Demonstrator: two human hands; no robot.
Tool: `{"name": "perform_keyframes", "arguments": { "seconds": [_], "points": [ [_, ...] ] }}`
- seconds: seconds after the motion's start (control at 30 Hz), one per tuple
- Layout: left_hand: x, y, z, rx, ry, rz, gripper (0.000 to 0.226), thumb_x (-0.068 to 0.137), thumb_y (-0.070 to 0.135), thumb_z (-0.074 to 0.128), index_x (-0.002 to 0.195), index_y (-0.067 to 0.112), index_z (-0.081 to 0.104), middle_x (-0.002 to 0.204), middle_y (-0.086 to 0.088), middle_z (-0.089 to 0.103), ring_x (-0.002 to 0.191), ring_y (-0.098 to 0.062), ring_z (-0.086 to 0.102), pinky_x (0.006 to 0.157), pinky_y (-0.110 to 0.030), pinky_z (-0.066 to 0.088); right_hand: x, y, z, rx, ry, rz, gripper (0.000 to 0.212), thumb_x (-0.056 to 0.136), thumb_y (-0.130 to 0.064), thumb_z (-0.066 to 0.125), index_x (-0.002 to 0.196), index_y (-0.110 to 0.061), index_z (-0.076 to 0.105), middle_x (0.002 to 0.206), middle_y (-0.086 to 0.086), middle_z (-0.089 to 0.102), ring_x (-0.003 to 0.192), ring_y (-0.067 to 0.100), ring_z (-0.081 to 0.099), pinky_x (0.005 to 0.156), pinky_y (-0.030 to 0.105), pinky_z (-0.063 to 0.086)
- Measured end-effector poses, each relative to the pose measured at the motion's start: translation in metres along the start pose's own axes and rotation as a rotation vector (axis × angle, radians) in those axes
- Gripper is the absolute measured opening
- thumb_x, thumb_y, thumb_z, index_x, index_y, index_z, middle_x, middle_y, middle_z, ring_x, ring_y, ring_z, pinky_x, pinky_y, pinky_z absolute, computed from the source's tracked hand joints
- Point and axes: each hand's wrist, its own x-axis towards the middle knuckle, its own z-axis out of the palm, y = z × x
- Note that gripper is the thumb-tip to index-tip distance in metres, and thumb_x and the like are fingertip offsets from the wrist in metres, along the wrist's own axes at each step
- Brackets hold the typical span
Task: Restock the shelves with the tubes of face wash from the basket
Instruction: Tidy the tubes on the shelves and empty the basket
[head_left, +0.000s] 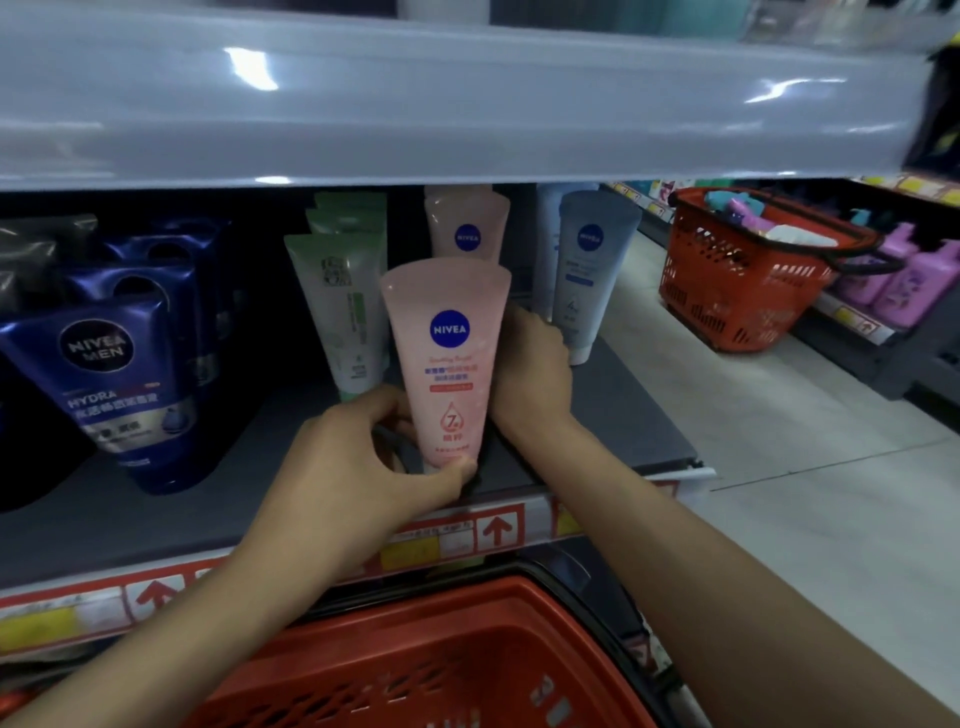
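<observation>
Our left hand (363, 457) pinches the pink Nivea tube (447, 358) at its cap, upright on the shelf (623, 415); our right hand (530, 369) sits behind it, grasp unclear.

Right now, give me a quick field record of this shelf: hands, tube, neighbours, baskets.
held item: pink Nivea tube, upright, cap end down at the shelf front
left grip: pinches its cap end
right grip: against its right side, fingers hidden
behind: second pink Nivea tube
neighbours: green tubes left, pale blue tubes right
baskets: red basket below; loaded red basket on aisle floor
</observation>
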Motion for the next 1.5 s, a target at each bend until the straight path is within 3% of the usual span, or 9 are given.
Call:
{"name": "perform_keyframes", "arguments": {
  "seconds": [0.07,0.23,0.43,0.63,0.77,0.93,1.1,1.3,1.5],
  "points": [
    [0.000,0.000,-0.001,-0.002,-0.007,-0.003,0.036,0.068,0.050,0.092,0.097,0.037,0.075,0.088,0.026,0.075,0.071,-0.010,0.071,0.064,-0.036,0.060,0.000,0.000,0.000,0.002,0.011,-0.009,0.045,0.077,-0.049,0.039,0.088,-0.013,0.063,0.090,0.008,0.073,0.083,0.031,0.069,0.068,0.041,0.057],
    [0.001,0.000,0.000,0.000,-0.005,-0.007,0.038,0.067,0.051,0.092,0.098,0.038,0.074,0.087,0.026,0.075,0.072,-0.009,0.071,0.065,-0.037,0.061,0.004,0.005,0.001,-0.032,0.002,0.007,0.014,0.094,-0.028,0.060,0.090,-0.014,0.062,0.095,0.010,0.073,0.089,0.033,0.069,0.069,0.038,0.053],
    [0.000,0.000,0.000,-0.004,0.001,-0.010,0.038,0.068,0.051,0.093,0.099,0.038,0.075,0.089,0.027,0.075,0.069,-0.010,0.070,0.065,-0.040,0.061,0.003,0.007,0.005,0.033,0.002,0.064,0.031,0.084,-0.041,0.051,0.094,-0.014,0.064,0.087,0.001,0.072,0.078,0.020,0.067,0.062,0.034,0.054],
    [-0.001,0.002,-0.001,0.011,0.005,-0.017,0.043,0.067,0.058,0.091,0.103,0.041,0.075,0.093,0.029,0.074,0.077,-0.003,0.070,0.071,-0.037,0.061,-0.007,0.005,-0.019,0.070,-0.065,0.157,0.019,0.088,-0.016,0.061,0.107,-0.015,0.064,0.095,0.004,0.071,0.085,0.025,0.068,0.066,0.033,0.055],
    [0.001,0.003,-0.006,0.007,-0.040,-0.031,0.043,0.069,0.058,0.092,0.105,0.042,0.075,0.096,0.027,0.075,0.084,0.000,0.072,0.080,-0.040,0.062,-0.020,-0.003,-0.040,0.162,-0.150,0.256,0.013,0.086,-0.019,0.062,0.097,-0.015,0.069,0.084,0.008,0.073,0.074,0.032,0.073,0.068,0.047,0.065],
    [0.001,0.008,-0.010,0.021,-0.112,-0.043,0.040,0.072,0.052,0.091,0.108,0.042,0.076,0.096,0.026,0.077,0.088,0.005,0.072,0.087,-0.036,0.061,-0.034,-0.017,-0.060,0.248,-0.228,0.310,0.012,0.084,-0.014,0.064,0.091,-0.023,0.065,0.085,0.010,0.075,0.074,0.033,0.075,0.071,0.051,0.065],
    [0.001,0.016,-0.013,-0.067,-0.150,-0.116,0.034,0.075,0.032,0.092,0.104,0.033,0.076,0.093,0.022,0.078,0.085,0.001,0.073,0.084,-0.028,0.060,-0.055,-0.021,-0.075,0.154,-0.274,0.294,0.039,0.087,-0.010,0.062,0.125,-0.018,0.069,0.111,0.003,0.072,0.104,0.025,0.068,0.090,0.036,0.059],
    [-0.003,0.018,-0.012,-0.191,-0.128,-0.195,0.036,0.082,0.012,0.086,0.113,0.024,0.074,0.095,0.003,0.081,0.091,-0.014,0.078,0.091,-0.034,0.060,-0.082,-0.022,-0.076,0.301,-0.283,0.346,0.048,0.084,-0.005,0.064,0.131,-0.019,0.065,0.113,0.001,0.075,0.103,0.021,0.072,0.095,0.042,0.060],
    [-0.005,0.017,-0.009,-0.218,-0.039,-0.227,0.034,0.079,0.018,0.090,0.107,0.024,0.073,0.088,0.000,0.081,0.085,-0.018,0.078,0.092,-0.044,0.062,-0.097,-0.027,-0.073,0.309,-0.318,0.270,0.045,0.086,-0.004,0.064,0.128,-0.017,0.067,0.109,-0.003,0.077,0.094,0.011,0.073,0.073,0.020,0.057]
  ]
}}
